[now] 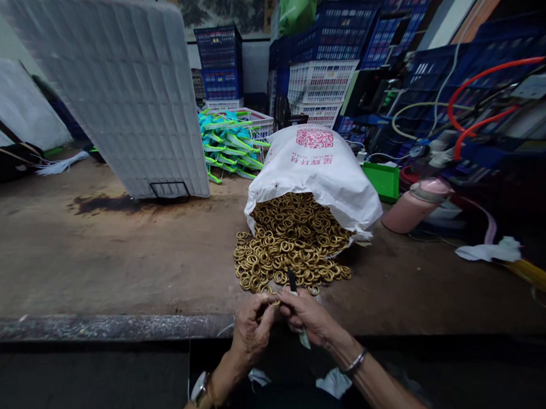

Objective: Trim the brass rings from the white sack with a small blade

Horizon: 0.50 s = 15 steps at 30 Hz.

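rings: brass-like metal, low sheen | sack: matt, creased plastic | tabletop: wood-like, worn, matt

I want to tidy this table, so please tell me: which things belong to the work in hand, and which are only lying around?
Likely in the work:
ring, between left hand and right hand
dark-tipped tool, in the right hand
ring pile
white sack

Probably only lying around:
pink bottle
green tray

Gold rings, white sack — red printed code, pink bottle, green tray
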Each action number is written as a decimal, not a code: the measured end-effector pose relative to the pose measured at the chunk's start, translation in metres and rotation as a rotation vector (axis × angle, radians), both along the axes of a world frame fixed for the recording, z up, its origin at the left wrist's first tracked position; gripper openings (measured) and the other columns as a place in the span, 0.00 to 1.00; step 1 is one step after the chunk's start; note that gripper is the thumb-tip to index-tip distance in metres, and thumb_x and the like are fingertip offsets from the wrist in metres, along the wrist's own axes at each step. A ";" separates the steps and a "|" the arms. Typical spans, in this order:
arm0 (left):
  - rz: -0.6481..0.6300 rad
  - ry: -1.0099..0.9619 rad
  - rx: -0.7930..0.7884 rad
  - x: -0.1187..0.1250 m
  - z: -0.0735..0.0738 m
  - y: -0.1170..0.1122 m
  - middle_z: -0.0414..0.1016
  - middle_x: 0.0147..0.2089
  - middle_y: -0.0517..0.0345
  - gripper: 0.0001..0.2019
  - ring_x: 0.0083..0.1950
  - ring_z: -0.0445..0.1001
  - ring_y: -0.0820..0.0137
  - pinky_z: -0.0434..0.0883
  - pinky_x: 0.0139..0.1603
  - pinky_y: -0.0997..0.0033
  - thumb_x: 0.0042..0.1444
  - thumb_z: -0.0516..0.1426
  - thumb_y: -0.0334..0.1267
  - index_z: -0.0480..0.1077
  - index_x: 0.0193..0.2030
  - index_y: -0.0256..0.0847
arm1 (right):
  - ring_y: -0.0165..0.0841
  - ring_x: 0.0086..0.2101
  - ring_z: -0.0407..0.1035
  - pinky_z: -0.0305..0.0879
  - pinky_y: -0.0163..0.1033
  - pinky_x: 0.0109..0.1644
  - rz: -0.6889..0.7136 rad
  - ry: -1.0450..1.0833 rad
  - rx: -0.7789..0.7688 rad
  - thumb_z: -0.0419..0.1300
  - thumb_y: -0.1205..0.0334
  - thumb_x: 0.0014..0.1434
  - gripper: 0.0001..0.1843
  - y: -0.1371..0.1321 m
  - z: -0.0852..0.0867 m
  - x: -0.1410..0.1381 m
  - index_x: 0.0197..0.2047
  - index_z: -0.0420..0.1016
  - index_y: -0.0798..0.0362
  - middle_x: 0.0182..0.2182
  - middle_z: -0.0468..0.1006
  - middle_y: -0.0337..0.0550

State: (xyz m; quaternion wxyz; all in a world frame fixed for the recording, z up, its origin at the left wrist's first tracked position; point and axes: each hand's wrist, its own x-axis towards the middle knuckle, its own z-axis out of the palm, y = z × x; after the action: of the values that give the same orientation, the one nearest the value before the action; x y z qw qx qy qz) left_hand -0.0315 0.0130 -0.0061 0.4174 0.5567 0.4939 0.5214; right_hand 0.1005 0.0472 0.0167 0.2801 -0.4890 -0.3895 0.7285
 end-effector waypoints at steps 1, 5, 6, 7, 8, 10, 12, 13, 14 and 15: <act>-0.004 -0.006 -0.017 0.000 0.001 0.000 0.75 0.33 0.54 0.07 0.36 0.72 0.68 0.66 0.41 0.70 0.51 0.55 0.37 0.72 0.35 0.39 | 0.18 0.12 0.40 0.35 0.28 0.15 0.001 -0.040 0.024 0.55 0.48 0.48 0.17 0.000 -0.001 -0.001 0.25 0.55 0.51 0.14 0.56 0.26; -0.013 -0.231 -0.225 0.003 0.006 -0.002 0.71 0.27 0.59 0.08 0.29 0.68 0.72 0.66 0.33 0.74 0.50 0.55 0.41 0.67 0.30 0.38 | 0.19 0.13 0.44 0.39 0.28 0.16 -0.029 -0.217 0.188 0.54 0.47 0.49 0.17 0.000 -0.007 -0.004 0.23 0.58 0.52 0.13 0.56 0.27; -0.030 -0.321 -0.298 0.005 0.007 -0.002 0.70 0.26 0.60 0.09 0.28 0.67 0.74 0.65 0.31 0.75 0.50 0.55 0.43 0.66 0.29 0.38 | 0.19 0.13 0.45 0.40 0.28 0.16 -0.032 -0.229 0.219 0.54 0.47 0.50 0.17 0.000 -0.008 -0.005 0.24 0.59 0.52 0.13 0.57 0.27; -0.054 -0.402 -0.367 0.006 0.008 -0.003 0.68 0.25 0.61 0.10 0.25 0.65 0.76 0.63 0.27 0.77 0.50 0.55 0.44 0.65 0.29 0.38 | 0.19 0.13 0.45 0.41 0.29 0.16 -0.028 -0.232 0.239 0.54 0.47 0.50 0.16 0.000 -0.009 -0.006 0.25 0.60 0.52 0.13 0.57 0.27; -0.075 -0.465 -0.427 0.007 0.009 -0.003 0.67 0.24 0.63 0.12 0.22 0.63 0.78 0.60 0.23 0.79 0.50 0.55 0.45 0.64 0.30 0.38 | 0.20 0.13 0.45 0.42 0.29 0.17 -0.018 -0.231 0.251 0.53 0.47 0.51 0.16 0.000 -0.009 -0.006 0.25 0.60 0.53 0.13 0.58 0.28; -0.095 -0.522 -0.487 0.009 0.010 -0.002 0.63 0.22 0.66 0.13 0.17 0.55 0.83 0.52 0.17 0.82 0.49 0.55 0.48 0.63 0.30 0.38 | 0.20 0.13 0.46 0.42 0.29 0.17 -0.001 -0.233 0.265 0.51 0.46 0.53 0.18 0.000 -0.011 -0.007 0.24 0.60 0.53 0.13 0.59 0.29; -0.108 -0.519 -0.497 0.010 0.011 -0.002 0.61 0.21 0.68 0.14 0.15 0.49 0.85 0.46 0.14 0.82 0.49 0.56 0.49 0.62 0.28 0.38 | 0.21 0.14 0.48 0.44 0.30 0.18 -0.004 -0.242 0.284 0.49 0.45 0.54 0.20 0.001 -0.013 -0.007 0.22 0.59 0.53 0.13 0.61 0.30; -0.118 -0.515 -0.497 0.010 0.012 -0.001 0.60 0.21 0.68 0.15 0.14 0.48 0.85 0.45 0.14 0.82 0.49 0.55 0.49 0.62 0.28 0.38 | 0.21 0.15 0.50 0.45 0.30 0.19 -0.013 -0.246 0.299 0.50 0.45 0.53 0.20 0.002 -0.015 -0.008 0.21 0.59 0.53 0.13 0.61 0.31; -0.131 -0.514 -0.495 0.010 0.013 -0.001 0.60 0.21 0.68 0.15 0.14 0.48 0.85 0.45 0.14 0.82 0.49 0.55 0.49 0.62 0.27 0.38 | 0.22 0.15 0.51 0.46 0.30 0.19 -0.022 -0.247 0.316 0.50 0.46 0.53 0.20 0.003 -0.016 -0.007 0.21 0.59 0.53 0.13 0.62 0.31; -0.144 -0.516 -0.495 0.009 0.013 -0.001 0.60 0.21 0.67 0.16 0.14 0.48 0.85 0.44 0.14 0.82 0.49 0.55 0.49 0.61 0.26 0.38 | 0.22 0.16 0.52 0.47 0.30 0.20 -0.027 -0.243 0.330 0.51 0.46 0.53 0.20 0.003 -0.018 -0.007 0.21 0.59 0.53 0.13 0.62 0.32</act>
State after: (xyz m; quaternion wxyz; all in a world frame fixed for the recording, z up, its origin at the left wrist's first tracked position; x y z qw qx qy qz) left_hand -0.0223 0.0125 0.0067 0.6861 0.3221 0.4431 0.4788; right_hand 0.0932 0.0504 -0.0011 0.3173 -0.5259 -0.5278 0.5867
